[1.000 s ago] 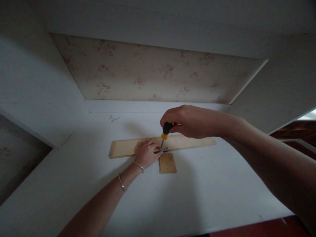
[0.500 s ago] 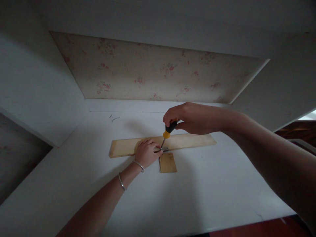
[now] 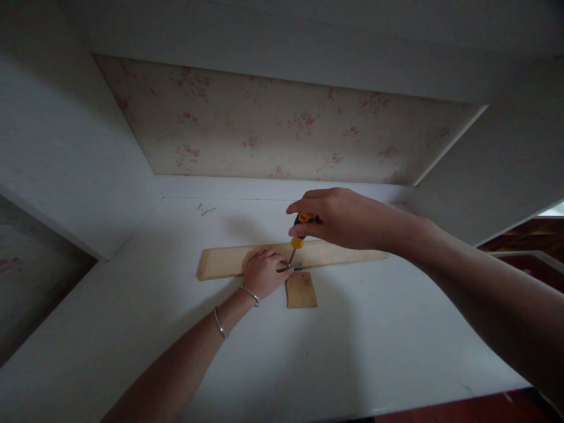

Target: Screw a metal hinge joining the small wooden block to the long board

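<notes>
My right hand (image 3: 328, 214) is closed round the yellow-and-black handle of a screwdriver (image 3: 297, 241), its index finger stretched past the handle. The shaft slants down to a small metal hinge (image 3: 298, 267) at the near edge of a long pale wooden board (image 3: 224, 262). Over that board rests my left hand (image 3: 264, 273), with thumb and index finger pressed in at the hinge around the screwdriver tip. Those fingers hide the tip and any screw under it. Just below the hinge lies a small square wooden piece (image 3: 301, 291) with dark holes along its top edge.
Several small dark screws or pins (image 3: 206, 210) lie at the back left of the white surface (image 3: 264, 364). White panels rise on both sides, and floral wallpaper (image 3: 291, 126) shows behind. The surface's front edge runs along the bottom right.
My right hand has turned on the screwdriver handle; its index finger has straightened and more of the yellow shows. My left hand holds its place on the board. The view shifts slightly.
</notes>
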`<state>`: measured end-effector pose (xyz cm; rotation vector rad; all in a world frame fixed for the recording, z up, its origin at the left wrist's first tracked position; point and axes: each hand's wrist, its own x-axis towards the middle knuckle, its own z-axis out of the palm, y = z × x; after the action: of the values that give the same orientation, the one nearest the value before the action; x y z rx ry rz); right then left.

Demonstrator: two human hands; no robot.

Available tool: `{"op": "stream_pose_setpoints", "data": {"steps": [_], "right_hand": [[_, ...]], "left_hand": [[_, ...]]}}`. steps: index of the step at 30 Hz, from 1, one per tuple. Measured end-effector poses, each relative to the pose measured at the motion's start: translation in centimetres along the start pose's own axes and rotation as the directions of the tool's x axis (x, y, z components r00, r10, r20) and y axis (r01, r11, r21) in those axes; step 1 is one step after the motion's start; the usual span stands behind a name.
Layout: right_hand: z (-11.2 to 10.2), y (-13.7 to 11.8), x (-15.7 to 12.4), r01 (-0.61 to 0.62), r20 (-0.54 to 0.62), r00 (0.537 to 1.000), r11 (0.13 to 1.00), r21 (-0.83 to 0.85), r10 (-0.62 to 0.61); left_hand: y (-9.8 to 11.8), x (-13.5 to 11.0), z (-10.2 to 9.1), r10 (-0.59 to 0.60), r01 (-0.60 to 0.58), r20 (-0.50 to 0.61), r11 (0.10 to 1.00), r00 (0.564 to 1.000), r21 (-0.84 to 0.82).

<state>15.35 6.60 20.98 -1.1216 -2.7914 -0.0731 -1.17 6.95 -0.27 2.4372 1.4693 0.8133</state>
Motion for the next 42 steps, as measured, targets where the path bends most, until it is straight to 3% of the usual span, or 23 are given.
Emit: {"op": "stream_pose_setpoints", "data": {"steps": [9,16,24,31,37,42], "right_hand": [[-0.5,0.1,-0.6,0.055,0.069,0.995,0.981,0.185,-0.069],[-0.6,0.0,-0.9,0.105,0.029,0.993,0.964,0.242,-0.116],[-0.5,0.0,-0.6,-0.011,0.027,1.0,1.0,0.026,0.011],[0.3,-1.5,-0.4,-0.172,0.016,0.984,0.965,-0.198,0.179],[-0.1,-1.3,-0.5,-0.068,0.128,0.989,0.997,-0.024,0.071],[0.0,-1.0,0.1,-0.103,0.106,0.987,0.979,-0.173,0.123]], "left_hand": [[0.0,0.0,0.0,-0.003,0.003,0.014,1.0,1.0,-0.003],[-0.2,0.0,0.0,0.004,-0.003,0.018,1.0,1.0,-0.02],[-0.1,0.0,0.0,-0.005,0.006,0.013,1.0,1.0,-0.028],[0.0,0.1,-0.1,-0.003,0.004,0.026,1.0,1.0,-0.02],[0.1,0.1,-0.1,0.004,-0.004,0.018,1.0,1.0,-0.014],[0.2,0.2,-0.1,-0.014,0.014,0.024,1.0,1.0,0.002]]}}
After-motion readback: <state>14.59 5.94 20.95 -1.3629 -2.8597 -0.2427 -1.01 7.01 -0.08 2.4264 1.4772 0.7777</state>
